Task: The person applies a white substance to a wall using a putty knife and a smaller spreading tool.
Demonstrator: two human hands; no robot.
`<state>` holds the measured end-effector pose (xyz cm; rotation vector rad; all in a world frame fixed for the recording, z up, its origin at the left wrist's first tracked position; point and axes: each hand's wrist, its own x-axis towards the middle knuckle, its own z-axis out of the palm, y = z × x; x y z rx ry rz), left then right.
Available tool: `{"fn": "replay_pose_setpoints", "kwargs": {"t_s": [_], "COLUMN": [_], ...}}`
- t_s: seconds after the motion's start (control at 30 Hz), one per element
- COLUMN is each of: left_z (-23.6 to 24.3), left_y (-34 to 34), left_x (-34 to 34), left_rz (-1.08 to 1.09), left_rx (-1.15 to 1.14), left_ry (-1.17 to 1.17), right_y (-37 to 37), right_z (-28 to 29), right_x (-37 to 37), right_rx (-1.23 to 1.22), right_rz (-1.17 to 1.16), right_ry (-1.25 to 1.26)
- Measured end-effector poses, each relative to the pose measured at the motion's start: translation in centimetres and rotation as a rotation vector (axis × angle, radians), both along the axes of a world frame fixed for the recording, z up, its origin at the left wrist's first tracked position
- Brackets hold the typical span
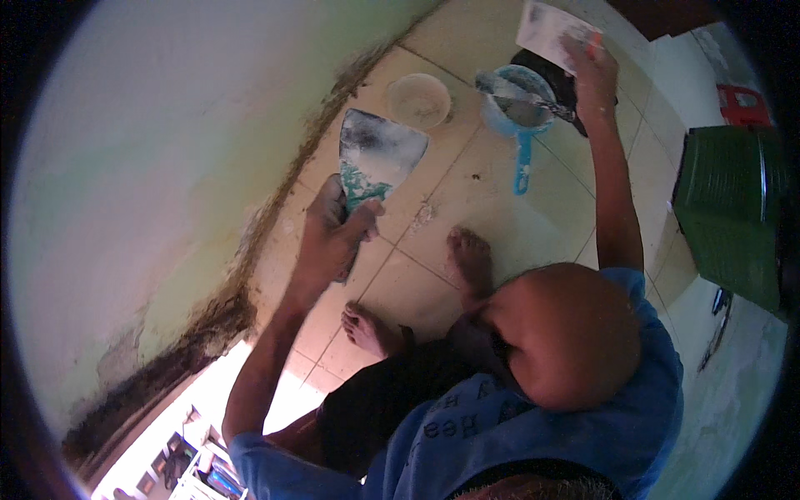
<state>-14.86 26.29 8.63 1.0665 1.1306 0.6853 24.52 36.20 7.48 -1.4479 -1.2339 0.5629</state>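
My left hand [329,229] is closed around the handle of a wide putty knife [383,150], its blade raised and smeared with white over green. At the far right, my right hand [593,79] grips a flat, white rectangular piece [550,35] with an orange-red bit beside the fingers; its exact kind is unclear. Below that hand stands a blue long-handled dipper [522,158] with pale residue inside. A whitish-smeared tool [525,96] lies across the dipper's rim. To its left, a round translucent bowl [418,101] rests on the floor.
Along the left runs a pale wall [167,167] with a crumbling lower edge. A dark object [533,60] lies behind the dipper. A green ribbed plastic piece [729,208] and a red plastic item [743,106] stand at right. My bare feet [471,258] are on the tiled floor [433,229].
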Motion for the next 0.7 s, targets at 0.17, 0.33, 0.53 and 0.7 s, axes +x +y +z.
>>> {"fn": "replay_pose_setpoints", "kwargs": {"t_s": [0.17, 0.33, 0.53, 0.7], "left_z": [-8.7, -11.5, -12.9, -11.9], "left_y": [-1.6, -3.9, -5.0, -4.4], "left_x": [7.6, 10.7, 11.8, 11.0], "left_rz": [0.076, 0.069, 0.187, 0.271], "left_rx": [-0.021, -0.258, -0.145, -0.071], "left_ry": [-0.155, -0.224, -0.33, -0.34], "right_y": [-5.2, -9.7, -14.6, -14.4], "right_z": [-3.0, -7.3, -11.9, -10.1], "right_x": [5.5, 2.9, -3.2, -10.8], "right_rx": [-0.095, -0.178, -0.342, -0.567], "right_rz": [-0.142, -0.172, 0.164, 0.2], "right_ry": [0.607, 0.886, 1.195, 1.305]}}
